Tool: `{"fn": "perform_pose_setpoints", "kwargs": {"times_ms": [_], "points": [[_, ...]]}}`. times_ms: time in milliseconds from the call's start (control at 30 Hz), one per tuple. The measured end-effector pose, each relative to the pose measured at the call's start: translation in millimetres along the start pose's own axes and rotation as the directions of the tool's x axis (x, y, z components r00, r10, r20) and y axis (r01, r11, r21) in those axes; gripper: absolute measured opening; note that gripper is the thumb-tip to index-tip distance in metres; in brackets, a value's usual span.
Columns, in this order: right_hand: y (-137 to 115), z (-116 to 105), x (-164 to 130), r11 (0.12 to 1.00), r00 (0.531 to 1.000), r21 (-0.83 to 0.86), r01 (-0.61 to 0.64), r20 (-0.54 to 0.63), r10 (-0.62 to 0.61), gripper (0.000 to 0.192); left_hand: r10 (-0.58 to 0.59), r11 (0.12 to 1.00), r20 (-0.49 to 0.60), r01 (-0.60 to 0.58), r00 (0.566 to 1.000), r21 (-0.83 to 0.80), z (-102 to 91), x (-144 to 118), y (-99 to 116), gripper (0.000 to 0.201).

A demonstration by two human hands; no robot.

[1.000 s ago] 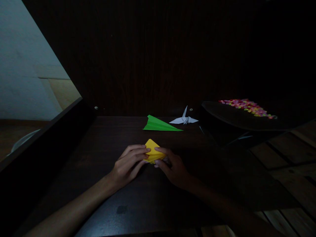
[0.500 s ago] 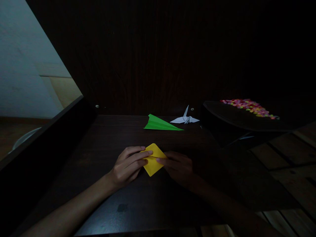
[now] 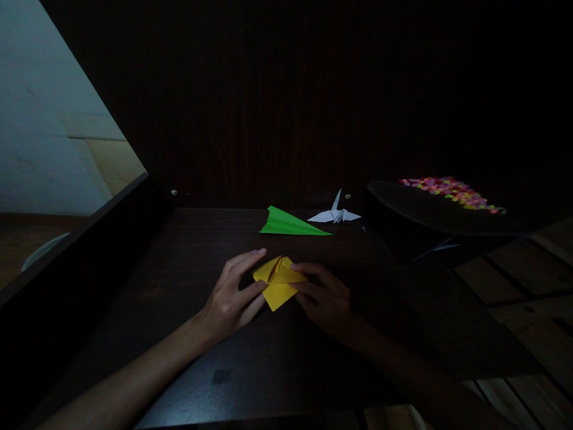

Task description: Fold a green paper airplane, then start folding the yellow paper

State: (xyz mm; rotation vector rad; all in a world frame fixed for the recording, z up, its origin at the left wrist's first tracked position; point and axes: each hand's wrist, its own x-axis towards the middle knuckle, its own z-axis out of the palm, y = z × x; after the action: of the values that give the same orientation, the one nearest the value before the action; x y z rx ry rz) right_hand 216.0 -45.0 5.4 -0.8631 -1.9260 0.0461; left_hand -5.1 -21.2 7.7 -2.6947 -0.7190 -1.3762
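A folded piece of yellow origami paper [image 3: 281, 292] is between my two hands, above the dark wooden tabletop [image 3: 215, 239]. Its upper layers stand partly apart, with a slit between them, while the lower part is a flat point towards me. My left hand [image 3: 230, 295] grips its left corner between thumb and a finger; the upper fingers stretch out beyond the paper. My right hand [image 3: 324, 295] pinches the right corner, its fingers on the upper flap and side. Farther back lie a green paper plane [image 3: 290, 223] and a white paper crane [image 3: 335, 215].
A dark raised board [image 3: 268, 107] stands behind the tabletop, and a low dark side panel [image 3: 80, 239] runs along the left. To the right, a dark curved surface [image 3: 403, 203] carries a heap of small colourful pieces [image 3: 452, 192]. Wooden slats [image 3: 496, 280] show at lower right.
The yellow paper lay flat as a diamond; its upper part is now lifted and folded, with the layers parted. My left upper fingers have come off the paper, and my right fingers have moved up.
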Motion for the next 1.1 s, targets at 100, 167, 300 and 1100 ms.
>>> {"fn": "perform_pose_setpoints", "kwargs": {"times_ms": [100,167,300,1100], "points": [[-0.2,2.3,0.2,0.999,0.999,-0.043,0.026,-0.044,-0.028,0.018,-0.097,0.993,0.054,0.1,0.994,-0.059,2.3,2.1,2.8,0.026],[-1.3,2.8,0.6,0.998,0.998,-0.052,0.034,-0.053,-0.037,0.018,-0.151,0.981,0.103,0.162,0.983,-0.111,1.6,2.4,4.6,0.033],[-5.6,0.7,2.0,1.0,1.0,0.019,0.003,-0.021,-0.003,0.016,-0.183,0.937,0.223,0.238,0.958,-0.257,-3.8,1.0,7.1,0.047],[-4.1,6.1,4.3,0.984,0.992,0.125,-0.129,0.019,0.128,0.018,-0.305,0.925,-0.028,0.289,0.952,-0.247,7.4,0.2,8.8,0.024]]}}
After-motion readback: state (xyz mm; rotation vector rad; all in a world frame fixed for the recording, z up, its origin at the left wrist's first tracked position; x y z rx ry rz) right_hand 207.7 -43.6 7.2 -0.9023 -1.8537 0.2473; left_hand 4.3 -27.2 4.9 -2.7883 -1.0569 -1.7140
